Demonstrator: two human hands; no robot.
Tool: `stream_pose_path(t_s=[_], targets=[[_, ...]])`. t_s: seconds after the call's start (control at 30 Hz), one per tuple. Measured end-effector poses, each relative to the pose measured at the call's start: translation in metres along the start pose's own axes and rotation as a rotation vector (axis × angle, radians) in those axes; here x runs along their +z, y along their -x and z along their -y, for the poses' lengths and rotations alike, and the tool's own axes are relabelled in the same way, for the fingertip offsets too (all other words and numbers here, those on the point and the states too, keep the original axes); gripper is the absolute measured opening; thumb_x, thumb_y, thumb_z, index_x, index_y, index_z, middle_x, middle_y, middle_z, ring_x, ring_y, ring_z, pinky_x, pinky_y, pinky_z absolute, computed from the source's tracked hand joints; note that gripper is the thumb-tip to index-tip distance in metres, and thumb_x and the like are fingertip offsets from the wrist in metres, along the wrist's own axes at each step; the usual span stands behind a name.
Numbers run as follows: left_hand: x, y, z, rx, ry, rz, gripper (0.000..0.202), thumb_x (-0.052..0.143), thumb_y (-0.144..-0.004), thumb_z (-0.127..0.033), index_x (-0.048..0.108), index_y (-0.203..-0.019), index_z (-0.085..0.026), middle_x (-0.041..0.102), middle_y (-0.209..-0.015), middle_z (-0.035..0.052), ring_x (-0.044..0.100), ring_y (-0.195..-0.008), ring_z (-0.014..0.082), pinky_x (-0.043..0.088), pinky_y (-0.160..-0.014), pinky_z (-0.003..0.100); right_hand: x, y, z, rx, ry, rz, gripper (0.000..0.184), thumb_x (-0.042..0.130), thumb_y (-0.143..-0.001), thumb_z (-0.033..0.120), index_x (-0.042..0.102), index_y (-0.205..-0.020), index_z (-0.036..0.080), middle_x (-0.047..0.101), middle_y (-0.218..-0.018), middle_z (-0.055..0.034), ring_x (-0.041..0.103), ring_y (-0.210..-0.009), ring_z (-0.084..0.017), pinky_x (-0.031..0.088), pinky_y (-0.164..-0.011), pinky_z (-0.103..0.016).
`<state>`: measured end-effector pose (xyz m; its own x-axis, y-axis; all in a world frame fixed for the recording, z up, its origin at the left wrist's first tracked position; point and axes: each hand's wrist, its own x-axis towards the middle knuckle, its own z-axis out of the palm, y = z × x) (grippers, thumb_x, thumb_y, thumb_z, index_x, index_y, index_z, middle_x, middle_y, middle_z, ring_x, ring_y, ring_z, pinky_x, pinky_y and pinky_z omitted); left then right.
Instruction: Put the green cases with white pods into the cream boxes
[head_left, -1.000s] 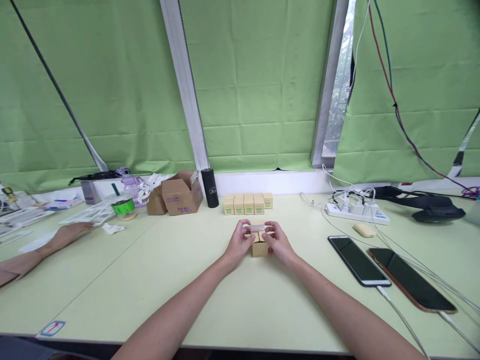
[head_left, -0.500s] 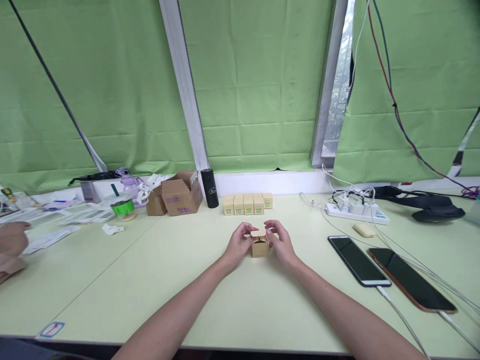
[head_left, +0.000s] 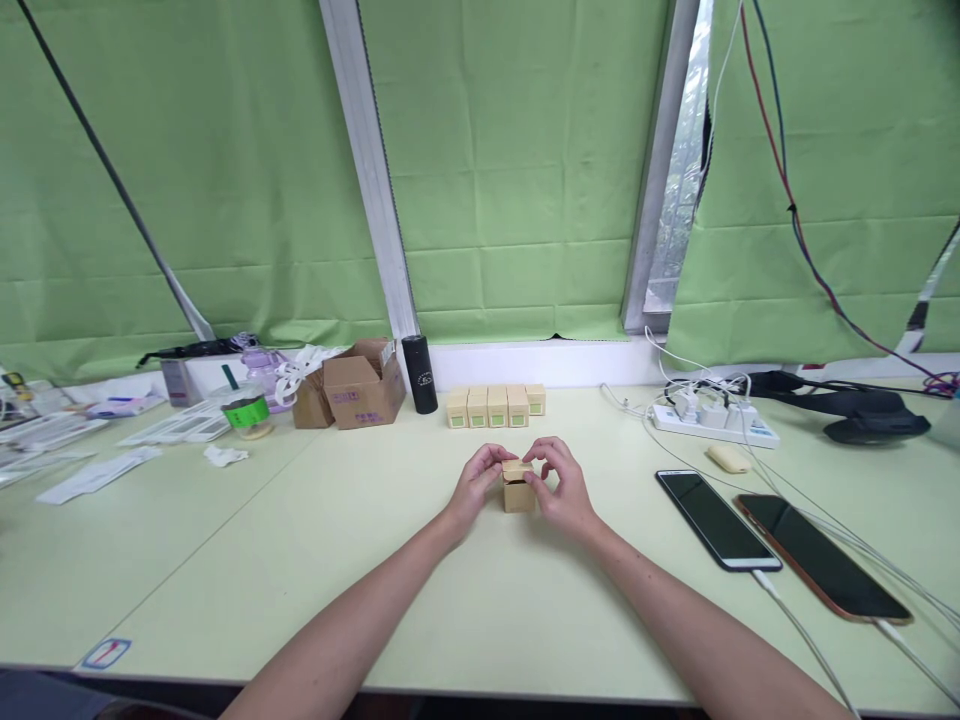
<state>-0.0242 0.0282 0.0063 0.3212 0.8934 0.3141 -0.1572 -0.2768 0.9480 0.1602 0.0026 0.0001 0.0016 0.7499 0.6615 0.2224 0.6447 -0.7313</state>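
Note:
A small brown cardboard box [head_left: 518,497] stands upright on the table between my hands. Its top flap is folded partway over, with a dark gap left along the front edge. My left hand [head_left: 475,487] grips the box at its left side, fingers curled round the back corner. On the right, my right hand [head_left: 559,485] has its thumb and fingertips closed on the flap and the box's upper right edge. Behind them, several like small boxes [head_left: 497,408] with green-edged labels stand in a row.
To the right lie a white phone [head_left: 718,521], a brown-edged phone [head_left: 823,557] and a cream case [head_left: 728,459], with cables near a power strip [head_left: 716,425]. A black bottle [head_left: 420,375], an open carton [head_left: 364,388] and a green-banded cup [head_left: 247,413] stand at the back left.
The box's flap has come down from standing up to lying nearly over the opening. My right fingers have moved left onto it. Another person's hand at the far left has gone from view.

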Motion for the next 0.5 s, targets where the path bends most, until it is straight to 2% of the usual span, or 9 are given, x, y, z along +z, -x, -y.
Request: stream_pose_path(t_s=[0.17,0.5], targets=[[0.001,0.001,-0.001,0.017,-0.035,0.005,0.032,0.071,-0.088,-0.049,0.065,-0.101,-0.020,0.069,-0.109,0.0081,0.062,-0.104,0.0245,0.046,-0.094,0.035,-0.001,0.001,0.002,-0.011,0.016,0.002,0.009,0.067,-0.083,0.024,0.068,-0.092,0.028,0.062,-0.105,-0.0090,0.059,-0.100,-0.028,0.050,-0.072,-0.037],[0.001,0.004,-0.004,0.031,-0.135,0.043,0.035,0.068,-0.091,-0.050,0.061,-0.105,-0.019,0.067,-0.114,0.0090,0.060,-0.105,0.0242,0.046,-0.092,0.035,0.000,0.003,-0.009,-0.137,0.097,0.030,0.012,0.061,-0.082,0.014,0.062,-0.088,0.024,0.059,-0.103,-0.0075,0.057,-0.098,-0.025,0.051,-0.071,-0.034]])
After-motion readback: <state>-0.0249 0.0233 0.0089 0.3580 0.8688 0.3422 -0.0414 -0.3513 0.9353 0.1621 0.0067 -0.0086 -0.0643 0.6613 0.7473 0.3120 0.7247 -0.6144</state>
